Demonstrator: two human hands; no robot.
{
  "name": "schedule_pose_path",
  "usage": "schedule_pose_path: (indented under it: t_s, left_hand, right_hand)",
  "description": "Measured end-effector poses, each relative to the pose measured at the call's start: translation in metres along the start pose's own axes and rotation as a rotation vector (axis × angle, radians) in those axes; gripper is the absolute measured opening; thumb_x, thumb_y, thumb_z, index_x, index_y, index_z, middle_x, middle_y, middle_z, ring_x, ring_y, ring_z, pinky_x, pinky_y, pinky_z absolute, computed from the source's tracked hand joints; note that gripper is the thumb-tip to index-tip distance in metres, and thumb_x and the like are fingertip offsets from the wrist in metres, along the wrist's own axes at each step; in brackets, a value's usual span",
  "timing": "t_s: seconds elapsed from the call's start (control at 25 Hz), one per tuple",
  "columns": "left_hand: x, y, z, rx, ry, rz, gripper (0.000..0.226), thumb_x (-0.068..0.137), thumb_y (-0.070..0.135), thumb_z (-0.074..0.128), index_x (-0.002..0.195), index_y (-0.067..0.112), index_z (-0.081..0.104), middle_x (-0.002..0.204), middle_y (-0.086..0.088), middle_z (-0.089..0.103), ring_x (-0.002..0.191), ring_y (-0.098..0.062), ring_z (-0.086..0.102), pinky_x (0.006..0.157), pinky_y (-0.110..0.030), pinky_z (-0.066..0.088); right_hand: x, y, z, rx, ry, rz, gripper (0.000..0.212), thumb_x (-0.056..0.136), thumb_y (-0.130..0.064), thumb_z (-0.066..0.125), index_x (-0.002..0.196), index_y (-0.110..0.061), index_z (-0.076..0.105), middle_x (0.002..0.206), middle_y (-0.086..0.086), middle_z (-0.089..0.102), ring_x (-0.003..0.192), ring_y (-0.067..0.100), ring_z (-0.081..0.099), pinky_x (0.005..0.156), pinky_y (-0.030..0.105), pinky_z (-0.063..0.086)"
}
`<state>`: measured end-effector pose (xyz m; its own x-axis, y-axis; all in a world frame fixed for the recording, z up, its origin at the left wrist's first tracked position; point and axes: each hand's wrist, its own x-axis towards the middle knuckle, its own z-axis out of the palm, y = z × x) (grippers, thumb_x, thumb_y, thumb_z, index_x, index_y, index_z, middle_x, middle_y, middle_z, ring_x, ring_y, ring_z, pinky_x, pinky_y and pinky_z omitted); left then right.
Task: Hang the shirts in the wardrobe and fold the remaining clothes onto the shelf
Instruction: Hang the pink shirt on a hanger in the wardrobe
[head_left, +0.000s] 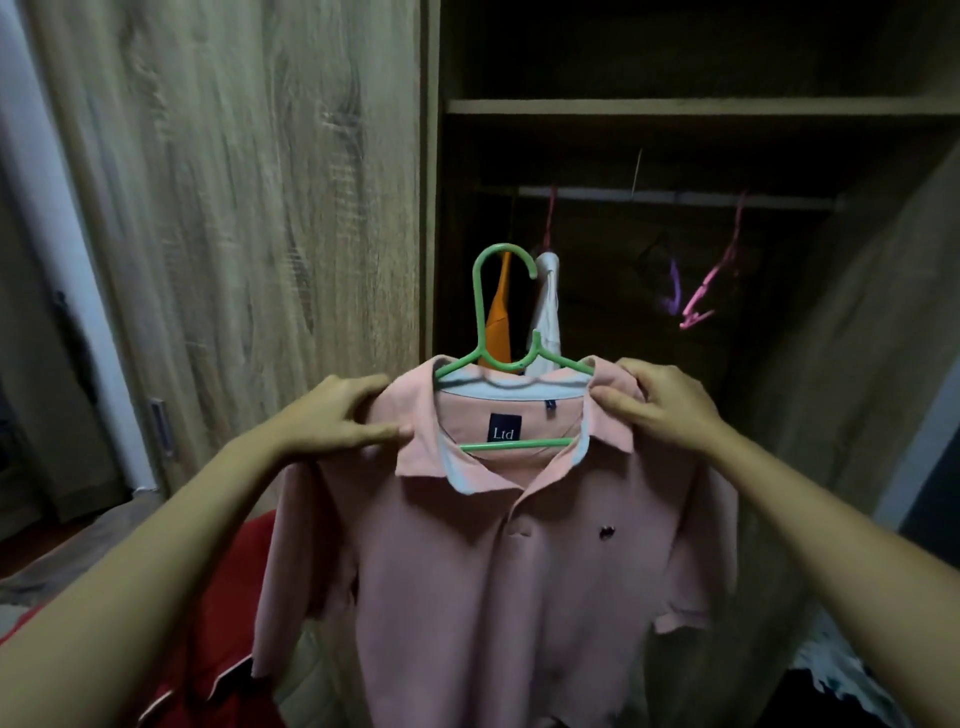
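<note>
A pink polo shirt (498, 561) hangs on a green plastic hanger (501, 306), held up in front of the open wardrobe. My left hand (337, 415) grips the shirt's left shoulder by the collar. My right hand (654, 405) pinches the right shoulder and collar edge. The hanger's hook points up, below the wardrobe's rail (675, 198) and not on it. Behind the hook, an orange garment (500, 322) and a white garment (548, 306) hang from the rail.
Pink hangers (711, 280) and a purple one (674, 288) dangle empty on the rail's right side. A wooden shelf (701, 106) runs above the rail. The wardrobe's closed door (234, 208) fills the left. Red clothing (223, 613) lies at lower left; dark and white fabric (841, 680) at lower right.
</note>
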<state>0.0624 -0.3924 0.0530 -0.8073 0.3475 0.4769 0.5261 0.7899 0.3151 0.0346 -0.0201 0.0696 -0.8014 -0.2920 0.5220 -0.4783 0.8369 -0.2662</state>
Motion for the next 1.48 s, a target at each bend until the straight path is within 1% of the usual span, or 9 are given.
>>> schedule_pose_path:
  t_s: [0.12, 0.28, 0.44, 0.76, 0.88, 1.0, 1.08, 1.24, 1.48]
  left_hand:
    - [0.009, 0.003, 0.009, -0.097, -0.078, -0.011, 0.07, 0.058, 0.084, 0.054, 0.071, 0.016, 0.06, 0.059, 0.005, 0.057, 0.054, -0.002, 0.047, 0.051, -0.019, 0.036]
    - [0.036, 0.027, 0.043, -0.112, -0.018, -0.024, 0.058, 0.063, 0.072, 0.053, 0.071, 0.014, 0.059, 0.062, 0.002, 0.055, 0.059, -0.007, 0.047, 0.053, -0.02, 0.033]
    - [0.064, 0.059, 0.085, 0.103, 0.018, -0.101, 0.045, 0.072, 0.067, 0.054, 0.067, 0.023, 0.043, 0.062, 0.003, 0.051, 0.07, -0.024, 0.058, 0.057, -0.034, 0.035]
    - [0.127, 0.165, 0.114, 0.341, 0.035, -0.218, 0.036, 0.096, 0.042, 0.04, 0.119, 0.014, 0.043, 0.116, -0.016, 0.058, 0.107, -0.039, 0.056, 0.072, -0.037, 0.039]
    - [0.144, 0.187, 0.116, 0.256, 0.044, -0.165, 0.047, 0.095, 0.034, 0.04, 0.138, 0.02, 0.029, 0.12, -0.014, 0.056, 0.109, -0.039, 0.054, 0.076, -0.036, 0.04]
    - [0.165, 0.187, 0.116, 0.072, 0.073, -0.133, 0.056, 0.088, 0.029, 0.046, 0.142, 0.026, 0.032, 0.116, -0.009, 0.062, 0.104, -0.03, 0.058, 0.081, -0.034, 0.047]
    - [0.179, 0.183, 0.12, -0.086, 0.091, -0.116, 0.041, 0.087, 0.025, 0.049, 0.127, 0.025, 0.05, 0.098, -0.002, 0.067, 0.088, -0.019, 0.062, 0.071, -0.028, 0.046]
    - [0.215, 0.174, 0.138, -0.128, 0.179, -0.06, 0.021, 0.09, 0.034, 0.046, 0.101, 0.021, 0.059, 0.085, 0.001, 0.066, 0.081, -0.019, 0.061, 0.074, -0.039, 0.05]
    - [0.273, 0.16, 0.149, -0.087, 0.324, -0.174, 0.02, 0.091, 0.029, 0.043, 0.077, 0.014, 0.045, 0.073, -0.006, 0.056, 0.074, -0.03, 0.056, 0.06, -0.035, 0.035]
  right_hand:
    - [0.005, 0.013, -0.007, -0.043, -0.049, 0.025, 0.036, 0.071, -0.07, 0.041, 0.073, -0.036, 0.051, 0.073, -0.008, 0.062, 0.075, 0.019, 0.06, 0.062, 0.031, 0.039]
    - [0.016, 0.018, -0.009, -0.083, 0.094, 0.049, 0.062, 0.072, -0.058, 0.055, 0.124, -0.024, 0.05, 0.114, -0.002, 0.057, 0.108, 0.02, 0.053, 0.09, 0.036, 0.039]
    - [0.041, -0.004, 0.029, 0.334, -0.118, 0.327, 0.046, 0.079, -0.057, 0.057, 0.099, -0.016, 0.061, 0.085, -0.004, 0.065, 0.08, 0.013, 0.061, 0.076, 0.028, 0.05]
    - [0.111, 0.014, 0.043, 0.64, 0.095, 0.612, 0.078, 0.081, -0.065, 0.034, 0.137, -0.011, 0.034, 0.13, 0.01, 0.053, 0.125, 0.035, 0.045, 0.107, 0.049, 0.031]
    - [0.146, 0.037, 0.04, 0.774, 0.238, 0.562, 0.108, 0.056, -0.077, 0.029, 0.142, -0.011, 0.025, 0.099, 0.004, 0.046, 0.095, 0.024, 0.05, 0.089, 0.035, 0.037]
    - [0.171, 0.058, 0.015, 0.777, 0.25, 0.482, 0.064, 0.09, -0.046, 0.04, 0.136, -0.001, 0.031, 0.088, 0.021, 0.057, 0.069, 0.02, 0.054, 0.054, 0.006, 0.039]
    - [0.189, 0.071, -0.001, 0.786, 0.283, 0.422, 0.049, 0.1, -0.024, 0.036, 0.14, 0.004, 0.028, 0.103, 0.026, 0.063, 0.082, 0.027, 0.061, 0.038, 0.001, 0.032]
    - [0.242, 0.092, -0.004, 0.722, 0.225, 0.357, 0.024, 0.098, -0.027, 0.039, 0.105, -0.007, 0.051, 0.075, 0.002, 0.053, 0.082, 0.02, 0.053, 0.077, 0.027, 0.045]
    - [0.295, 0.105, -0.006, 0.658, 0.051, 0.274, 0.036, 0.092, -0.011, 0.042, 0.057, -0.012, 0.05, 0.048, 0.002, 0.052, 0.052, 0.015, 0.046, 0.05, 0.025, 0.035]
